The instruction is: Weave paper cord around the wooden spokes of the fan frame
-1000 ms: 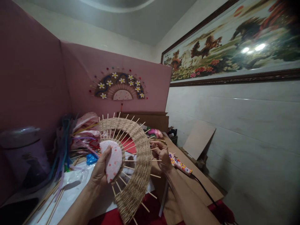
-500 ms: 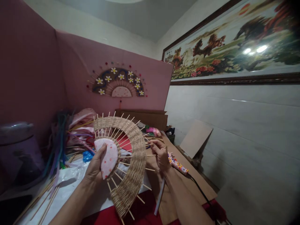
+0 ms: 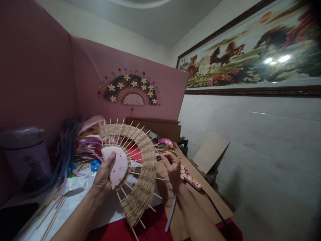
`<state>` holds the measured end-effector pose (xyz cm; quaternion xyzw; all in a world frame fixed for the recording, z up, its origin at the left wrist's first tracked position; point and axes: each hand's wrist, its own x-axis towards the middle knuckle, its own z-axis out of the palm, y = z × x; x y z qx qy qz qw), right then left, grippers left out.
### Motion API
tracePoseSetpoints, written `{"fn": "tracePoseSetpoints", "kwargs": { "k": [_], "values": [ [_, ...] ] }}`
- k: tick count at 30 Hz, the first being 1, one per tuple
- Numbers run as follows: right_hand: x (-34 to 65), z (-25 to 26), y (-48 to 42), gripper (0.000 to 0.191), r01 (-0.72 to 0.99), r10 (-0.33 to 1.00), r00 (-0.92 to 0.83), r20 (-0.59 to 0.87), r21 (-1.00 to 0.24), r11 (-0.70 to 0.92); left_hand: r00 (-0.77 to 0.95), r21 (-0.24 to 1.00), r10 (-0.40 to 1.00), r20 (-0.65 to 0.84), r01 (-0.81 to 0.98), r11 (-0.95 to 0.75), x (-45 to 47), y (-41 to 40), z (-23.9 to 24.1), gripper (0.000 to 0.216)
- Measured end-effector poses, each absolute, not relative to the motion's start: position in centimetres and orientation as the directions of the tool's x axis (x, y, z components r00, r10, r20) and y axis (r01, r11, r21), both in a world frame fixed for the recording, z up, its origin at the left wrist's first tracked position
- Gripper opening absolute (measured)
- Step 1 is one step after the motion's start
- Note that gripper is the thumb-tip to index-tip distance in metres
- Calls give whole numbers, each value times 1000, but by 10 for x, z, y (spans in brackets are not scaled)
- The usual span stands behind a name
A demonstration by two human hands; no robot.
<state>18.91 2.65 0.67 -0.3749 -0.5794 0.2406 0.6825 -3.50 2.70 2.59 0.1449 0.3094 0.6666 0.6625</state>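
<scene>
The left hand (image 3: pixel 103 174) grips the dotted half-disc (image 3: pixel 119 167) of the woven fan (image 3: pixel 148 160), located between both hands. The right hand (image 3: pixel 173 166), fingers pinched, now sits slightly farther outside the fan; whether it grips a stick cannot be determined. Handling remains at the outer edge.

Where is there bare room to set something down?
Bare: brown board on the wall side of the black cord; some white sheet between left forearm and thin sticks. Crowded: beyond the left hand, with blue plastic and pink cloth; around the right hand, with the woven fan and patterned corded tool.
</scene>
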Motion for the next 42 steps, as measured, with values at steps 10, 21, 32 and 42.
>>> {"fn": "tracePoseSetpoints", "kwargs": {
  "k": [10,21,32,42],
  "values": [
    [189,2,34,13,-433,949,-59,311,-864,256,18,555,987,-160,-825,105,-38,29,20,14],
    [184,-1,34,16,-344,953,-65,297,-903,258,6,484,984,-180,-870,94,-42,32,18,13],
    [187,-2,32,12,-208,942,-53,331,-926,314,-35,469,981,-189,-881,59,-38,25,24,15],
    [185,8,27,17,49,891,-2,454,-890,454,-152,544,974,-165,-838,-39,-42,36,16,19]
  ]
}}
